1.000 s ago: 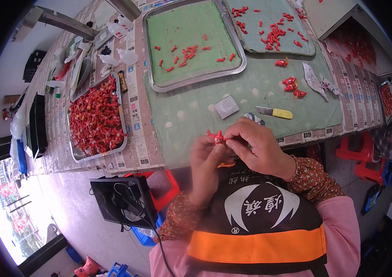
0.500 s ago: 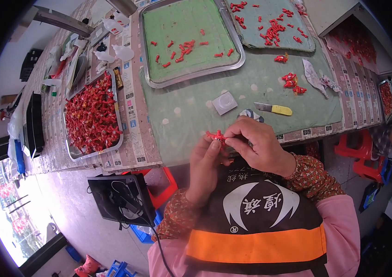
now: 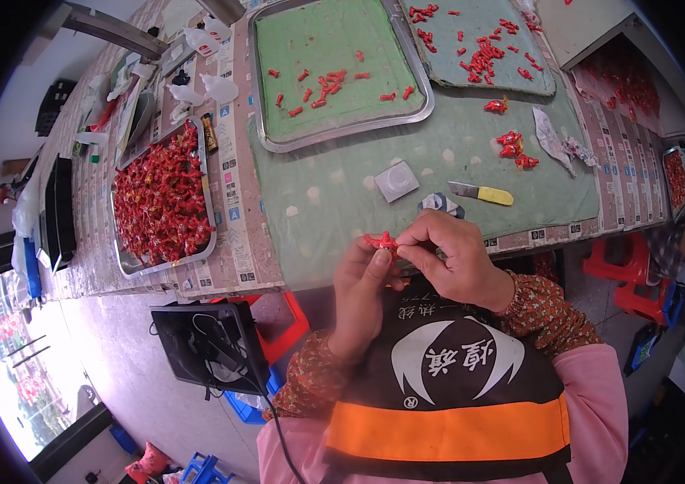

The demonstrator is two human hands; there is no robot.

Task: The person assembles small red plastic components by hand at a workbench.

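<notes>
Both hands meet just above the near edge of the table (image 3: 455, 173), which is covered with a green cloth. The left hand (image 3: 363, 278) and the right hand (image 3: 447, 254) are both closed in a pinch on 1 small red piece (image 3: 380, 240), held between thumbs and fingertips in the air over the table's edge. What exactly the fingers do to it is too small to tell.

Just beyond the hands lie a yellow-handled knife (image 3: 484, 194), a small grey square pad (image 3: 396, 181) and a few loose red pieces (image 3: 512, 148). Farther back stand 2 metal trays: one tray with scattered red pieces (image 3: 258, 97) and, to the left, a tray heaped with red pieces (image 3: 121, 250).

The main risk looks like a slip: the piece is tiny and held past the table's edge, so a loosened pinch would likely drop it into the lap or onto the floor. The knife lies near the right hand, and a careless reach could catch its blade.
</notes>
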